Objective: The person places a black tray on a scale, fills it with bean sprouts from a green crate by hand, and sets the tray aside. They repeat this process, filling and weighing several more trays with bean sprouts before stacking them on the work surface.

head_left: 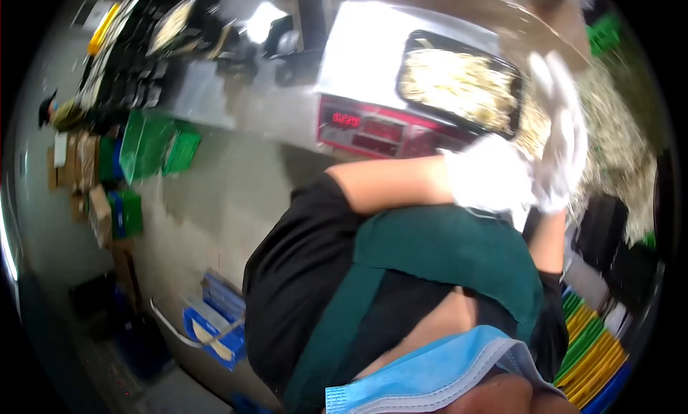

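head cam, r hand (561, 133) flat, nr tray (443, 114)

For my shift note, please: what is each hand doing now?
Left hand: cannot be told; it is blurred, near the tray.
Right hand: open, beside the tray, holding nothing that I can see.

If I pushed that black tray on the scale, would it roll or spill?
The tray probably wouldn't roll, since it's boxy and sits on the flat scale. The pale strands might spill, since they're piled loosely with no lid visible.
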`<move>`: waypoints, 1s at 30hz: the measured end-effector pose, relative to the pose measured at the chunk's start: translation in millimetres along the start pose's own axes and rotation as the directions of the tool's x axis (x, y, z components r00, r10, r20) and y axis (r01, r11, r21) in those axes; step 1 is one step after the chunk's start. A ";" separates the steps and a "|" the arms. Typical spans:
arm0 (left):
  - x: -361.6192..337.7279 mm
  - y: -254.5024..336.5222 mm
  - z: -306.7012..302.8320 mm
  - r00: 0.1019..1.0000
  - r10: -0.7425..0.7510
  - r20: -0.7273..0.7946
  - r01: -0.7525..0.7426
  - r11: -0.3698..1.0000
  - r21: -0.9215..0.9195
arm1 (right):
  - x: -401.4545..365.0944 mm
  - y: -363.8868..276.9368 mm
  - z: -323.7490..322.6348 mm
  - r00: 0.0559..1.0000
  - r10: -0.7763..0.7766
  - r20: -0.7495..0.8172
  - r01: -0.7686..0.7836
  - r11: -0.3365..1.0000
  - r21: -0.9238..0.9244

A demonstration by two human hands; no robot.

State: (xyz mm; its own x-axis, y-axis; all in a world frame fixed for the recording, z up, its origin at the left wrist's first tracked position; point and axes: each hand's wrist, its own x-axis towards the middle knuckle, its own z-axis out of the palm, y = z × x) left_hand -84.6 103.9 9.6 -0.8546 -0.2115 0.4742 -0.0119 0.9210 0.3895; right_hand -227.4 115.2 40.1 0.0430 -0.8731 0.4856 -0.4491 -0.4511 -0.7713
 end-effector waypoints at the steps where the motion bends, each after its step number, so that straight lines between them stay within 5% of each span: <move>1: -8.6 -2.0 0.9 0.999 -0.044 -0.031 0.043 0.999 -0.025 | 20.2 -4.2 -2.5 0.978 0.087 -0.187 0.005 0.896 0.444; 2: -23.9 2.6 -28.4 0.986 -0.164 -0.001 0.162 0.974 -0.160 | 23.3 0.7 -23.9 0.955 0.081 -0.285 -0.001 0.962 0.273; 3: -54.0 -0.9 -34.5 0.977 -0.178 -0.119 0.180 0.984 0.006 | 21.6 7.3 -46.1 0.925 0.065 -0.375 -0.031 0.995 0.096; 5: -109.1 -19.4 -40.3 0.751 -0.491 -0.442 0.386 0.869 -0.309 | 0.9 48.3 -95.3 0.906 0.173 -0.385 -0.179 0.984 0.021; 6: -110.8 -23.5 -43.7 0.522 -0.506 -0.687 0.025 0.814 -0.581 | -13.7 71.7 -108.6 0.863 0.363 -0.350 -0.392 0.920 -0.013; 7: -120.4 -31.6 -60.1 0.447 -0.517 -0.730 0.462 0.832 -0.306 | -29.9 86.4 -109.0 0.812 0.494 -0.310 -0.546 0.831 -0.108; 8: -118.2 -56.6 -73.1 0.532 -0.485 -0.694 0.298 0.874 -0.383 | -45.2 107.3 -104.7 0.801 0.560 -0.213 -0.597 0.774 -0.210; 9: -95.5 -53.8 -76.0 0.366 -0.678 -0.638 0.529 0.715 -0.456 | -59.2 117.8 -91.3 0.828 0.543 -0.137 -0.554 0.758 -0.343; 11: -79.5 -83.3 -74.2 0.647 -0.444 -0.620 0.543 0.839 -0.035 | -77.6 133.1 -68.4 0.886 0.456 -0.081 -0.434 0.759 -0.485; 13: -74.8 -92.2 -63.0 0.553 -0.676 -0.487 0.509 0.737 -0.444 | -80.9 125.6 -58.6 0.914 0.396 0.084 -0.191 0.605 -0.773; 14: -76.3 -93.7 -60.5 0.602 -0.661 -0.449 0.455 0.746 -0.487 | -82.0 125.3 -57.1 0.916 0.393 0.085 -0.192 0.613 -0.767; 15: -65.1 -88.7 -68.2 0.736 -0.535 -0.415 0.457 0.845 -0.279 | -83.7 125.0 -57.0 0.905 0.407 0.122 -0.159 0.590 -0.792; 17: -43.7 -78.6 -76.9 0.835 -0.547 -0.062 0.542 0.836 -0.087 | -82.4 130.1 -60.2 0.895 0.417 0.159 -0.120 0.567 -0.815; 19: -38.1 -85.5 -67.8 0.655 -0.683 0.323 0.737 0.672 -0.073 | -80.9 141.2 -65.8 0.917 0.360 0.170 -0.090 0.603 -0.793; 20: -39.6 -86.9 -66.3 0.881 -0.459 0.114 0.431 0.879 0.204 | -78.7 147.3 -67.9 0.917 0.359 0.171 -0.089 0.604 -0.792; 22: -40.9 -86.0 -64.6 0.900 -0.426 0.092 0.395 0.887 0.239 | -76.9 156.9 -72.0 0.905 0.423 0.036 -0.268 0.635 -0.724; 23: -40.4 -85.5 -64.5 0.918 -0.390 0.067 0.358 0.892 0.276 | -76.8 158.8 -79.0 0.906 0.422 0.035 -0.267 0.635 -0.725; 25: -35.8 -84.0 -63.7 0.930 -0.368 0.002 0.354 0.897 0.264 | -62.3 145.6 -93.6 0.982 0.145 0.122 -0.013 0.694 -0.720; 27: -37.0 -84.0 -65.9 0.878 -0.466 0.110 0.419 0.859 0.294 | -35.6 91.2 -102.6 0.954 0.297 0.042 -0.202 0.739 -0.643; 29: -43.1 -86.1 -75.5 0.863 -0.496 0.096 0.473 0.860 0.189 | -4.1 46.8 -100.1 0.982 0.179 0.051 -0.112 0.787 -0.607; 30: -43.8 -90.4 -83.0 0.924 -0.365 -0.112 0.381 0.896 0.227 | 6.2 34.2 -88.9 0.972 0.235 0.004 -0.219 0.913 -0.344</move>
State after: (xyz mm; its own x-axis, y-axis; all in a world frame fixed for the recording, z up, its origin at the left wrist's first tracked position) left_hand -3.0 2.9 19.1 -0.7278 -0.5679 0.3845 -0.4538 0.8191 0.3508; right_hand -321.8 110.8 53.2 -0.0596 -0.9554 0.2894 -0.7261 -0.1574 -0.6693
